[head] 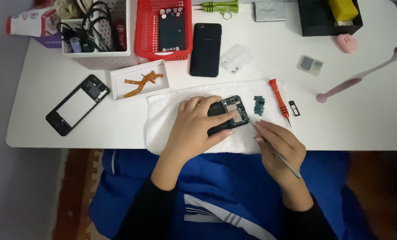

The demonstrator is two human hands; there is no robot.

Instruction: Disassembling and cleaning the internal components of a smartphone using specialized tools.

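An opened phone [232, 111] with its inner parts bare lies on a white cloth [163, 115] at the table's front edge. My left hand [194, 126] lies over its left half and holds it down. My right hand [280, 146] grips metal tweezers [269, 146], whose tip touches the phone's right edge. A small green circuit board [259, 105] rests just right of the phone, with an orange-handled screwdriver [278, 98] and a small black tray piece [294, 108] beside it.
A black phone frame [76, 104] lies at the left. A white tray [138, 80] holds orange flex cables. Behind stand a white basket [96, 31] of cables, a red basket [163, 26], a black phone back [205, 49], a black box [327, 18] and a pink-handled brush [363, 73].
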